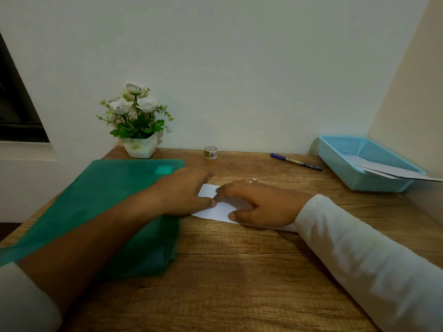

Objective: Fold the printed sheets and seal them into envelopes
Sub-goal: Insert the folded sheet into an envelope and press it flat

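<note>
Your wooden table (239, 271) filled the lower frame, with a green folder (100, 202) lying at left centre under your left forearm. A blue basket (340, 161) sat at the right edge holding pale papers (393, 172), and a potted plant (136, 121) stood upper left of centre. Your left hand (184, 192) and right hand (259, 204) lay flat at mid-frame, fingers nearly straight, pressing the white folded sheet (215, 210) against the table just right of the folder. Above them lay a blue pen (296, 162) and a tape roll (211, 152).
</note>
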